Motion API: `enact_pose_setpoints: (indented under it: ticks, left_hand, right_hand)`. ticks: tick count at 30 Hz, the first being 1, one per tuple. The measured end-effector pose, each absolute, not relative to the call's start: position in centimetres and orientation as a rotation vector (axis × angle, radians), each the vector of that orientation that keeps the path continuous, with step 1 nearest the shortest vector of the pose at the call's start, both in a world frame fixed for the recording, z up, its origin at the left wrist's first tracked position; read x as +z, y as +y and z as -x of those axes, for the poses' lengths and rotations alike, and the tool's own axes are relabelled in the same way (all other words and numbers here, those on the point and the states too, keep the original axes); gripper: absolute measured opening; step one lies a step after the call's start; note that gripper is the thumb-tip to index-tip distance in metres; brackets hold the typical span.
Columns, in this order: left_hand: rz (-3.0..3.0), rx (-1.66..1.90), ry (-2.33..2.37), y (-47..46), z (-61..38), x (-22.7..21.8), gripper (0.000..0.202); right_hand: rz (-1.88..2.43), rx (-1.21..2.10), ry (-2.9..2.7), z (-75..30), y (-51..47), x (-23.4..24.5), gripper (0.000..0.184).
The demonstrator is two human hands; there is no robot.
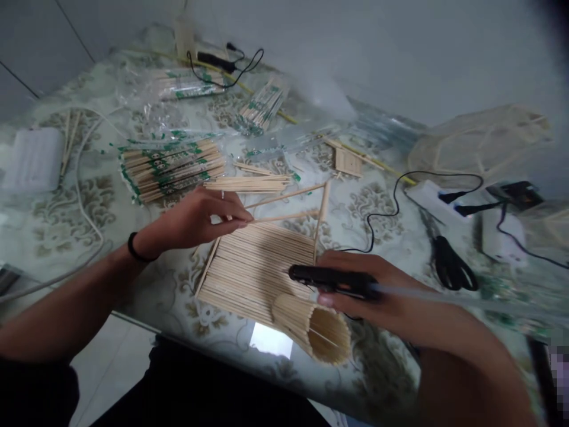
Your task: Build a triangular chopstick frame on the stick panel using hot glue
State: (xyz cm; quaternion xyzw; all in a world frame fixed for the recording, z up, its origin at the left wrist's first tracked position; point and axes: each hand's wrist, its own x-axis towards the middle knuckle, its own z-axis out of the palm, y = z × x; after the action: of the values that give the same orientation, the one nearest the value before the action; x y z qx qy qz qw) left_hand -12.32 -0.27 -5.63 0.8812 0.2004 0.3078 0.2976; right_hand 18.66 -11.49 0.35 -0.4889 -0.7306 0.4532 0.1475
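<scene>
My left hand pinches a thin wooden chopstick just above the far edge of a flat panel of chopsticks laid side by side. A second stick slants from near my fingers to an upright stick at the panel's right side; whether my fingers touch it I cannot tell. My right hand is closed around a black glue gun, its nozzle pointing left over the panel. A clear glue stick trails from its back. Below, a round tube of sticks lies on its side at the panel's near edge.
Chopstick packs and loose sticks lie beyond the panel. A white box and cable stand left. To the right are a power strip, scissors and a pale stick framework. The glass-topped table's front edge is near my lap.
</scene>
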Motion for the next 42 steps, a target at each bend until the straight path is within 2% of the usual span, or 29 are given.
enact_pose_setpoints:
  ticks: [7, 11, 19, 25, 42]
  left_hand:
    - [-2.228, 0.817, 0.573, 0.3, 12.9, -5.7, 0.011]
    - [-2.247, 0.834, 0.552, 0.3, 12.9, -5.6, 0.012]
    - [-2.271, 0.864, 0.575, 0.7, 13.5, -5.8, 0.013]
    - [-2.279, 0.881, 0.799, 1.1, 14.5, -5.2, 0.011]
    - [-2.310, 0.858, 0.785, 0.8, 13.9, -6.0, 0.009]
  right_hand:
    - [1.463, 1.430, -2.006, -16.8, -9.1, -2.2, 0.029]
    - [1.535, 1.398, -2.051, -15.9, -8.2, -2.7, 0.037]
    - [1.492, 1.185, -2.201, -13.2, -7.1, -3.6, 0.035]
    - [1.394, 1.070, -2.239, -11.1, -6.2, -4.6, 0.035]
    - [1.515, 1.066, -2.236, -9.8, -5.4, -6.1, 0.026]
